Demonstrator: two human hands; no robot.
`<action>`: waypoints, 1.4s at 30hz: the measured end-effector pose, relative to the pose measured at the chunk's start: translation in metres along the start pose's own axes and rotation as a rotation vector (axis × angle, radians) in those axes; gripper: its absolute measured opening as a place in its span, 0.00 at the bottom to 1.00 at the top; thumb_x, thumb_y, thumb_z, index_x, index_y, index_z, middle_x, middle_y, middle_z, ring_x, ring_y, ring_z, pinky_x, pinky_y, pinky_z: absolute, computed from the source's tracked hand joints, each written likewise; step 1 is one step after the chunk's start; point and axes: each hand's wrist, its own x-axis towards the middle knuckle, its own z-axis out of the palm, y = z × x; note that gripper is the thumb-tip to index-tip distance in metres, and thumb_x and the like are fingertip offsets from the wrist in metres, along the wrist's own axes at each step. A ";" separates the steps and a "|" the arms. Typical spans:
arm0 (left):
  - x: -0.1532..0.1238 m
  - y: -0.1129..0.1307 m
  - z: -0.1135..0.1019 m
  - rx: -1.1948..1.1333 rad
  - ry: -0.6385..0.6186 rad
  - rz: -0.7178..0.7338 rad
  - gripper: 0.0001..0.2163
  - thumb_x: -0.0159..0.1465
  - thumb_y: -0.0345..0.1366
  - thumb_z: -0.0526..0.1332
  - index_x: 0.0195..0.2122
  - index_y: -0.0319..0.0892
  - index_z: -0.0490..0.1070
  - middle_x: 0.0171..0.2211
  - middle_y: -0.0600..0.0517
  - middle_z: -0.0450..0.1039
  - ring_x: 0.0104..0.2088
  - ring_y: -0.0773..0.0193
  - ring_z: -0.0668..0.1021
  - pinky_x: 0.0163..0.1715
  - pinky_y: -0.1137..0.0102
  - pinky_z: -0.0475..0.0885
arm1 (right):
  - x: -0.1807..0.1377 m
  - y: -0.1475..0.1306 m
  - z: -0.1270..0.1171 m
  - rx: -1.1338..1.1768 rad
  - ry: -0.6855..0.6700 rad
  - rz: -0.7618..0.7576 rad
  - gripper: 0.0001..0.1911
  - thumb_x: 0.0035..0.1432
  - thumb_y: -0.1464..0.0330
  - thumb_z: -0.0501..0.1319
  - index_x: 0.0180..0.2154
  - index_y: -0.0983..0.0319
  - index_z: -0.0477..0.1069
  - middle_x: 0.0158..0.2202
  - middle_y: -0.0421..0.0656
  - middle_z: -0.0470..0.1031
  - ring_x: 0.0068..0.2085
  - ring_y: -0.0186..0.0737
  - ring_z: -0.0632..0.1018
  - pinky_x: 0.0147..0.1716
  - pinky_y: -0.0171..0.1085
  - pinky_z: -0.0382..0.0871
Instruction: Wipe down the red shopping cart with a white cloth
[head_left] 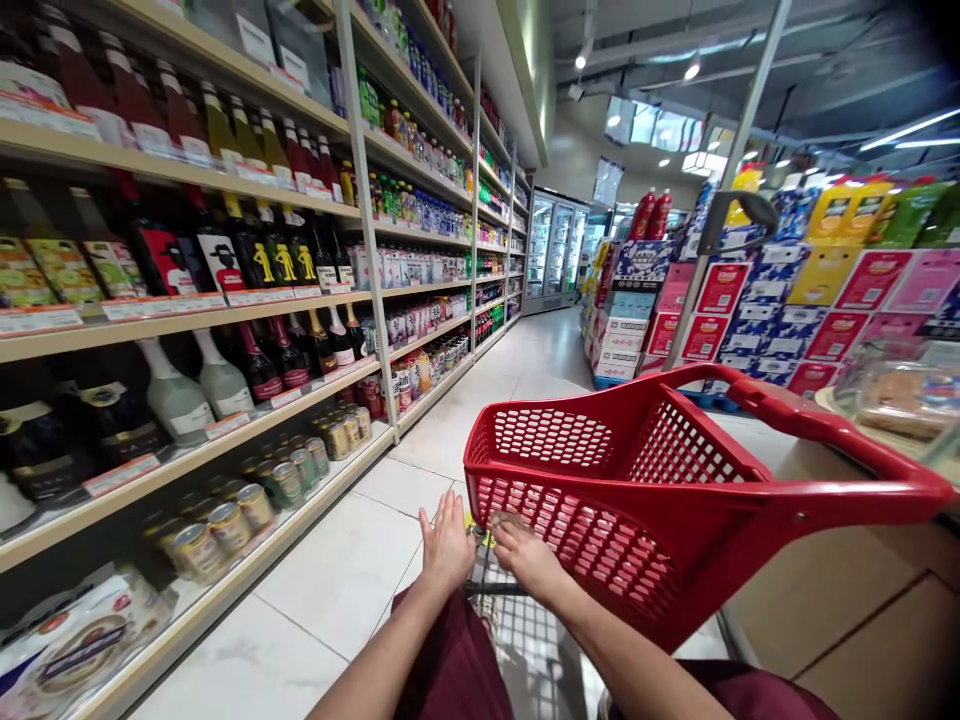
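A red plastic shopping cart (705, 490) with a perforated basket stands in front of me, its handle to the right. My left hand (448, 545) is just off the basket's left end, fingers stretched out and apart, holding nothing. Close beside it, my right hand (525, 560) is in front of the basket's lower side wall, with loosely bent fingers and nothing visible in them. Whether its fingertips touch the wall, I cannot tell. Between the hands, a small yellow patch shows by the cart's lower frame, partly hidden. My knees in dark red cloth are below.
Shelves (187, 300) of bottles and cans line the left side. Stacked drink cartons (720, 300) stand beyond the cart, with a metal pole (724, 190) before them. Packaged food (904, 395) lies on a counter at right. A tiled aisle (525, 360) leads to glass-door coolers (553, 245).
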 end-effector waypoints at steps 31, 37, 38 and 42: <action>-0.012 0.112 -0.008 -0.080 -0.044 0.322 0.29 0.56 0.33 0.48 0.60 0.33 0.49 0.62 0.45 0.46 0.62 0.60 0.49 0.59 0.50 0.36 | -0.088 0.062 -0.103 -0.162 0.135 0.187 0.12 0.58 0.75 0.51 0.37 0.63 0.73 0.51 0.47 0.69 0.59 0.43 0.59 0.53 0.43 0.64; -0.014 0.127 -0.013 -0.097 -0.006 0.344 0.28 0.57 0.32 0.47 0.60 0.34 0.50 0.62 0.44 0.48 0.62 0.59 0.51 0.59 0.50 0.37 | -0.097 0.069 -0.128 -0.154 0.173 0.241 0.13 0.59 0.75 0.51 0.40 0.62 0.72 0.54 0.47 0.65 0.61 0.43 0.55 0.55 0.46 0.62; -0.014 0.130 -0.013 -0.104 0.000 0.357 0.28 0.57 0.32 0.47 0.60 0.34 0.50 0.62 0.45 0.48 0.62 0.59 0.51 0.59 0.50 0.37 | -0.096 0.072 -0.133 -0.173 0.193 0.269 0.13 0.59 0.75 0.50 0.40 0.62 0.72 0.55 0.47 0.65 0.61 0.44 0.55 0.55 0.47 0.61; -0.018 0.143 -0.013 -0.128 -0.013 0.433 0.29 0.56 0.32 0.48 0.60 0.35 0.49 0.62 0.46 0.48 0.62 0.59 0.51 0.60 0.50 0.37 | -0.109 0.073 -0.138 -0.201 0.174 0.232 0.17 0.61 0.74 0.46 0.38 0.61 0.73 0.49 0.45 0.72 0.58 0.38 0.60 0.52 0.40 0.66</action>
